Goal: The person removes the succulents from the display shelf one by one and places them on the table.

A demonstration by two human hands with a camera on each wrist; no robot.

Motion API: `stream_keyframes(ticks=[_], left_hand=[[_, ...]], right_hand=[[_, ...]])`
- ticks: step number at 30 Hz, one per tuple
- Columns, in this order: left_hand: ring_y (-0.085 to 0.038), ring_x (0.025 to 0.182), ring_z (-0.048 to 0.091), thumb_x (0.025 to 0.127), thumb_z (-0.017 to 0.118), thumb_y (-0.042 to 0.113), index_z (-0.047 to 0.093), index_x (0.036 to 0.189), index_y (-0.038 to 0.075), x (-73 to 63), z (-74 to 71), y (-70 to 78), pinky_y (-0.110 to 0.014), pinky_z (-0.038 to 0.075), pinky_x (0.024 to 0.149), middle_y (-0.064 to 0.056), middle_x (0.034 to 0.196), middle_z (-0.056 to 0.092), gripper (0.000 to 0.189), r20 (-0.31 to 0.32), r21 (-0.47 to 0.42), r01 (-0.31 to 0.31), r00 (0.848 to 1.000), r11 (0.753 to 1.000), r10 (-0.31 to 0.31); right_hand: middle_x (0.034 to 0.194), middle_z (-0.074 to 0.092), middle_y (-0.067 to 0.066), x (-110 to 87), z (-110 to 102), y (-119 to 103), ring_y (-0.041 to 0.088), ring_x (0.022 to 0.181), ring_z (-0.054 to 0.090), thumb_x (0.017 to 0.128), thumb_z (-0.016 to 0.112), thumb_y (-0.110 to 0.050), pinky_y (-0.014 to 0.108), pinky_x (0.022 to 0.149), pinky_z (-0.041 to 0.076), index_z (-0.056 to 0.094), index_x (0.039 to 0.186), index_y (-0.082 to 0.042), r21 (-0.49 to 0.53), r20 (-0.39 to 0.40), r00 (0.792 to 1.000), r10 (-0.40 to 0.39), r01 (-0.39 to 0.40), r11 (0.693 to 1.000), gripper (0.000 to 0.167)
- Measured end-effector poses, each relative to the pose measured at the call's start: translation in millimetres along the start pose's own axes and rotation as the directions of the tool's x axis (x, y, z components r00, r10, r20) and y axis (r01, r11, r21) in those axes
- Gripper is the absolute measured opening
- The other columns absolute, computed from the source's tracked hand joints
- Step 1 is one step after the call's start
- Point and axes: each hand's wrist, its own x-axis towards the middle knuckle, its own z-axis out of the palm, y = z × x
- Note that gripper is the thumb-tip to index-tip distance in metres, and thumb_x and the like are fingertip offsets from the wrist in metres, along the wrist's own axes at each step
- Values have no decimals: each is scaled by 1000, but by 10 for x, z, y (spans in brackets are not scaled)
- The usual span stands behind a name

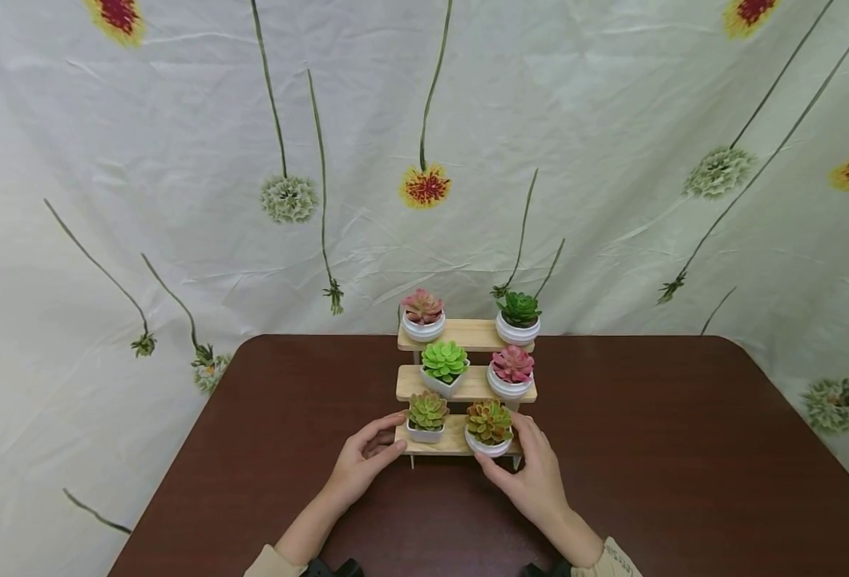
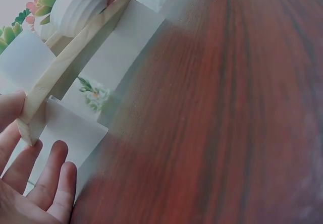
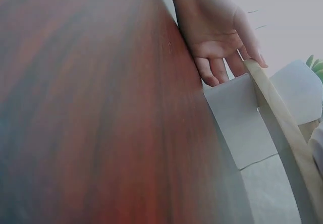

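Observation:
A three-tier wooden stand (image 1: pixel 453 437) holds several small artificial succulents in white pots. At the left end of its lowest board (image 2: pixel 65 57), my left hand (image 1: pixel 368 455) pinches the wood, thumb on top and fingers below. Beside that thumb sits a green-pink succulent (image 1: pixel 428 410) in a squarish pot (image 3: pixel 298 93). My right hand (image 1: pixel 532 465) grips the round pot (image 2: pixel 75 12) of an orange-green succulent (image 1: pixel 489 421) at the right of the lowest board, thumb in front and fingers at its far right side. The right hand is mostly hidden in the wrist views.
On the middle tier are a bright green succulent (image 1: pixel 444 361) and a pink-red one (image 1: pixel 513 364). The top tier carries a pale pink succulent (image 1: pixel 422 307) and a dark green one (image 1: pixel 519 309). The stand is on a dark brown table (image 1: pixel 648 449), before a flower-printed cloth (image 1: pixel 597 120).

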Motion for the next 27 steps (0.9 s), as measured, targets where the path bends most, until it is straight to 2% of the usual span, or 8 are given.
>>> stream_keyframes(ticks=[4, 9, 13, 16, 21, 27], left_hand=[[-18, 97, 61, 88, 64, 4, 57, 123, -4, -7, 4, 7, -24, 50, 80, -22, 132, 51, 36, 4, -3, -7, 1000, 1000, 7], [-17, 97, 61, 88, 64, 4, 55, 123, -5, -13, 6, 21, -23, 50, 81, -22, 133, 50, 37, 11, -8, -1, 1000, 1000, 1], [-18, 97, 61, 88, 64, 3, 55, 124, -6, -15, 7, 25, -23, 50, 80, -21, 133, 50, 38, 13, -16, 4, 1000, 1000, -4], [-18, 97, 61, 88, 64, 2, 55, 124, -6, -12, 6, 25, -23, 50, 81, -22, 133, 50, 38, 16, -19, -2, 1000, 1000, 2], [-18, 97, 61, 88, 63, 2, 54, 124, -7, -10, 2, 31, -23, 49, 81, -23, 132, 50, 38, 19, -23, -10, 1000, 1000, 11], [-17, 96, 61, 88, 63, 2, 54, 125, -7, -11, -2, 33, -23, 50, 80, -23, 132, 50, 39, 19, -22, -3, 1000, 1000, 3]], right_hand=[[113, 57, -1, -21, -5, 29, 16, 100, 53, 67, 85, -24, 38, 77, 46, 56, 122, -12, 11, -22, 998, -59, 59, 998, 64], [116, 56, 4, -52, -17, 42, 16, 101, 51, 68, 85, -19, 26, 75, 49, 55, 125, -10, 82, -25, 995, -92, 94, 992, 65], [116, 57, 6, -71, -14, 31, 17, 102, 52, 67, 85, -18, 21, 83, 45, 55, 125, -9, 121, -45, 993, -113, 118, 986, 65], [117, 58, 7, -81, 2, 6, 18, 104, 54, 68, 85, -19, 18, 88, 40, 56, 125, -7, 160, -71, 984, -163, 172, 972, 65], [116, 59, 7, -98, 43, -68, 19, 106, 56, 73, 81, -26, 18, 90, 41, 55, 125, -4, 224, -94, 965, -246, 261, 939, 62], [116, 59, 9, -159, 102, -119, 19, 106, 55, 72, 83, -27, 18, 93, 39, 55, 124, -2, 253, -62, 962, -267, 274, 928, 64]])
